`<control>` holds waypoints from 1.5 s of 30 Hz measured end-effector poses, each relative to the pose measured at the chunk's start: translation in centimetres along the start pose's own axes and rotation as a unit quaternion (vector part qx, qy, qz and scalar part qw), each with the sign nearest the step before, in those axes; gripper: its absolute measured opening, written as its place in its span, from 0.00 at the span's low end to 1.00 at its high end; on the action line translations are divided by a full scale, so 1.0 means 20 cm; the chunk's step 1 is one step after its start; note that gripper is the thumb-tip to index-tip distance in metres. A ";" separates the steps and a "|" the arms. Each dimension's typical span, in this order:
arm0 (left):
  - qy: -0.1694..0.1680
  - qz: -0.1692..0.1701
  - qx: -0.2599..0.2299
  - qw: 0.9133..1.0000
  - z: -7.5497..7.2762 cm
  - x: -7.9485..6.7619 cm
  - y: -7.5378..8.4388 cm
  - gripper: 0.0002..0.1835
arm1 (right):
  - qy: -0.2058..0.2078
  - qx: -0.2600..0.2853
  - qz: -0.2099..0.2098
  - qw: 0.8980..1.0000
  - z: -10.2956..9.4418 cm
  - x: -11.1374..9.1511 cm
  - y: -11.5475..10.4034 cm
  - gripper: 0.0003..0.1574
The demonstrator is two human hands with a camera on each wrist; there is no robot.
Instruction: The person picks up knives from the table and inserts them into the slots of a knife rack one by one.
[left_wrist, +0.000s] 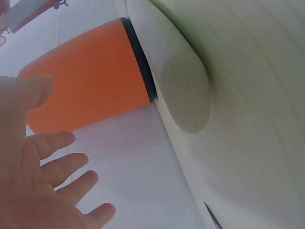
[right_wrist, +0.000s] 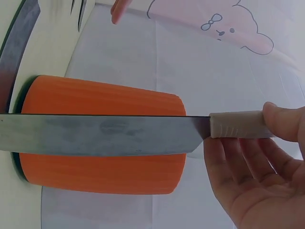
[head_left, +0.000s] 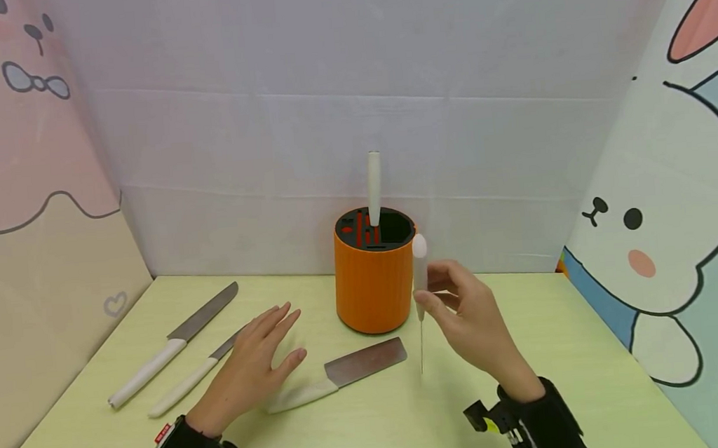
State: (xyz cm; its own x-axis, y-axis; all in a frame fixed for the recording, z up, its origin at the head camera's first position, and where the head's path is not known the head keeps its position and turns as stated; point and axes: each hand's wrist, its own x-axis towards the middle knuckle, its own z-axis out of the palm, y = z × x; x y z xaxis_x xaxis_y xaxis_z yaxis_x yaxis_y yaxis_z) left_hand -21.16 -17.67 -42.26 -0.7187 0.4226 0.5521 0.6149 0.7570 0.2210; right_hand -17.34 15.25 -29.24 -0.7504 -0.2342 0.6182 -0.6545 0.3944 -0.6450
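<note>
My right hand (head_left: 470,317) pinches the white handle of a knife (head_left: 421,275), whose blade points down, edge-on in the head view. The right wrist view shows that knife's broad blade (right_wrist: 105,136) in front of the orange knife block. To the left stands the round orange knife block (head_left: 373,286) with a black slotted top; one white-handled knife (head_left: 374,188) rises from it. My left hand (head_left: 253,369), fingers spread and holding nothing, hovers over the table. Near it lies a cleaver (head_left: 366,362) with a white handle.
At the left, a large knife (head_left: 149,373) and a narrower knife (head_left: 184,385) lie on the pale yellow table (head_left: 376,440), the narrower one partly hidden by my left hand. White sheeting (head_left: 232,142) rises behind the block. Cartoon-printed panels flank the table.
</note>
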 end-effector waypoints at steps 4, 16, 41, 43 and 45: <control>0.001 0.003 0.000 1.000 0.00 0.00 0.00 0.33 | 0.001 0.028 0.001 1.000 0.01 0.00 -0.01 0.18; -0.005 -0.002 -0.004 1.000 -0.01 0.00 0.01 0.33 | 0.007 0.066 0.011 0.998 0.05 -0.01 -0.03 0.18; -0.001 -0.014 -0.183 0.983 -0.05 0.16 0.14 0.29 | -0.001 0.087 0.020 0.996 0.06 -0.02 -0.02 0.18; -0.002 -0.010 -0.206 0.979 -0.06 0.20 0.18 0.29 | -0.001 0.087 0.020 0.996 0.06 -0.02 -0.02 0.18; -0.002 -0.005 -0.230 0.973 -0.07 0.24 0.22 0.29 | -0.001 0.087 0.017 0.996 0.06 -0.02 -0.02 0.18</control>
State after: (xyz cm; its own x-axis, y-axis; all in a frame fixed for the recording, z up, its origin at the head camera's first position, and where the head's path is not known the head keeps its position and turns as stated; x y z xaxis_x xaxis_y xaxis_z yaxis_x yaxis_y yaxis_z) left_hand -21.38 -13.01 -37.46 -0.7256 0.4201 0.5450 0.6880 0.4587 0.5624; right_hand -16.97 14.09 -29.78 -0.7731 -0.2256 0.5929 -0.6340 0.2430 -0.7342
